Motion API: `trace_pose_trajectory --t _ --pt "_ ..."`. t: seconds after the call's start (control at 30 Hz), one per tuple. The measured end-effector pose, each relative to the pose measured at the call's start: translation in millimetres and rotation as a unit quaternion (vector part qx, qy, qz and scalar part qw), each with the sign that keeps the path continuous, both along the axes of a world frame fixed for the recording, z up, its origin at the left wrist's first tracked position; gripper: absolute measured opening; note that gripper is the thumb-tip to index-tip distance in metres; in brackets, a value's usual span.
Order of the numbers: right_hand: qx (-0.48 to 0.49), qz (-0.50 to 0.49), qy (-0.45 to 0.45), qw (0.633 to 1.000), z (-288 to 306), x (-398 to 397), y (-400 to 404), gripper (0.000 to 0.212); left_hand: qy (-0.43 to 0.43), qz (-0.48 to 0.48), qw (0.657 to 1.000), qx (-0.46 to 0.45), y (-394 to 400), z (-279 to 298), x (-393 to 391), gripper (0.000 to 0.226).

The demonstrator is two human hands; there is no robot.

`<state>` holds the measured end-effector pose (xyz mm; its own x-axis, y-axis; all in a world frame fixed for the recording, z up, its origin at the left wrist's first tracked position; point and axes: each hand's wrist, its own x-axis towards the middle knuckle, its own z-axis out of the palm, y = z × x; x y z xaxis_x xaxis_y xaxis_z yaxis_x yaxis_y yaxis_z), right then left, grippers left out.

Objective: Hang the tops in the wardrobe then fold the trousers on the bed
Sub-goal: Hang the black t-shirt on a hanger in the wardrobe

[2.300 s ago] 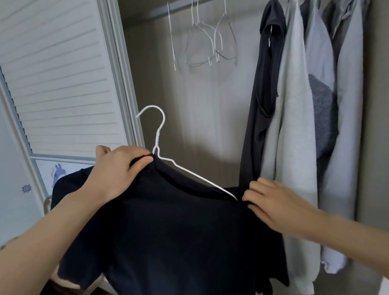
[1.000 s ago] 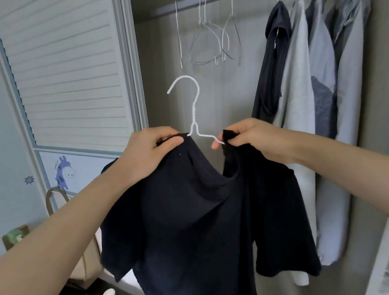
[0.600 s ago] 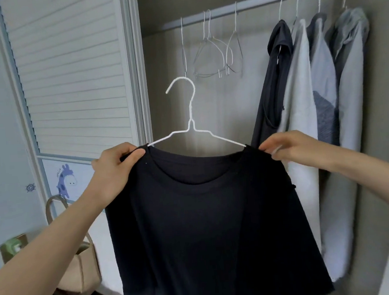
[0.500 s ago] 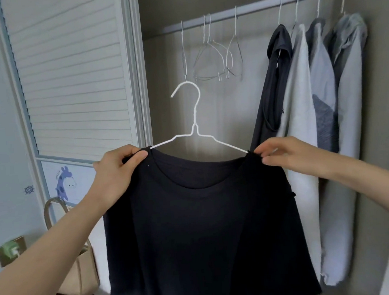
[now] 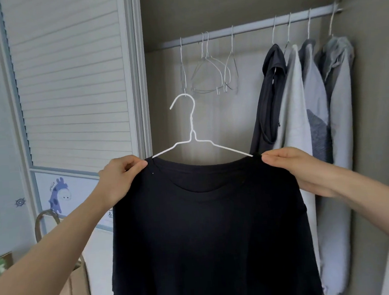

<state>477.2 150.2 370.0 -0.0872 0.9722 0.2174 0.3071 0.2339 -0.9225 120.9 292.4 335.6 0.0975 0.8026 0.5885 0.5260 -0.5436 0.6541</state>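
Black short-sleeved cotton top (image 5: 208, 234) held up in front of the open wardrobe, already seated on a white wire hanger (image 5: 194, 136); hanger arms run into both shoulder seams, hook upright and free above the neckline.

Left hand (image 5: 119, 178): thumb and fingers pinched on the top's left shoulder, over the hanger end. Right hand (image 5: 291, 166): same pinch on the right shoulder. Both arms extended, garment spread flat between them, hem out of view below.

Silver metal wardrobe rail (image 5: 249, 27) sits well above the hook. On it: a cluster of bare wire hangers (image 5: 209, 72) toward the left, then four hung garments on the right, a dark hooded top (image 5: 270, 100) nearest and pale grey tops (image 5: 317, 106) beyond. Open stretch of rail between the bare hangers and the dark top.

Step in hand, as judged: hanging phase, this top dressed on its hanger but not yet on the rail. Trousers and bed not in view.

Next move likely calls for one hand to shift to the hanger neck, then a lift so the hook clears the rail and drops into that gap. Risk: hook snagging the bare hangers.

Beige bag (image 5: 69, 278) stands low left, beside the louvred door (image 5: 68, 75).
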Motion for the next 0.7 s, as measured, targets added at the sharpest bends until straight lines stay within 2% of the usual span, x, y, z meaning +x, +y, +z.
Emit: trace_pose_trajectory --t 0.03,0.07,0.1,0.13,0.17,0.2,0.23,0.27,0.3,0.37,0.4,0.47,0.57,0.7 --pt "-0.006 0.001 0.03 1.0 5 -3 -4 0.028 0.016 0.012 1.0 0.003 4 1 1 0.026" --pt "0.001 -0.006 0.021 1.0 9 -9 -9 0.028 0.025 0.02 0.999 0.008 8 1 3 0.026" --pt "0.036 -0.028 -0.045 0.998 13 -15 -15 0.026 0.018 0.019 1.0 0.015 11 2 6 0.025" --pt "0.104 -0.071 -0.178 0.976 14 -17 -20 0.026 -0.003 0.009 1.0 0.019 13 3 9 0.023" --pt "0.178 -0.133 -0.343 0.913 16 -20 -24 0.028 -0.033 -0.007 0.999 0.021 14 3 13 0.022" --pt "0.251 -0.199 -0.484 0.814 15 -22 -26 0.028 -0.062 -0.019 0.998 0.025 15 4 17 0.021" --pt "0.305 -0.251 -0.57 0.721 15 -26 -28 0.029 -0.08 -0.029 0.996 0.033 16 6 21 0.021" --pt "0.323 -0.283 -0.582 0.69 15 -32 -31 0.029 -0.087 -0.032 0.995 0.038 18 9 27 0.021" --pt "0.316 -0.293 -0.558 0.709 13 -38 -32 0.027 -0.082 -0.03 0.995 0.038 19 12 31 0.021" --pt "0.279 -0.276 -0.409 0.824 14 -49 -31 0.025 -0.039 -0.032 0.998 0.034 22 18 43 0.019" --pt "0.253 -0.276 -0.327 0.868 17 -54 -29 0.028 -0.009 -0.043 0.999 0.029 20 20 50 0.025" --pt "0.192 -0.298 -0.184 0.917 23 -62 -27 0.036 0.029 -0.088 0.996 0.01 10 15 65 0.05" --pt "0.116 -0.303 -0.004 0.946 40 -72 -28 0.028 0.032 -0.209 0.977 0.003 -23 8 87 0.069" --pt "0.094 -0.33 0.108 0.933 76 -95 -21 0.013 0.001 -0.383 0.923 -0.041 -74 14 118 0.076"
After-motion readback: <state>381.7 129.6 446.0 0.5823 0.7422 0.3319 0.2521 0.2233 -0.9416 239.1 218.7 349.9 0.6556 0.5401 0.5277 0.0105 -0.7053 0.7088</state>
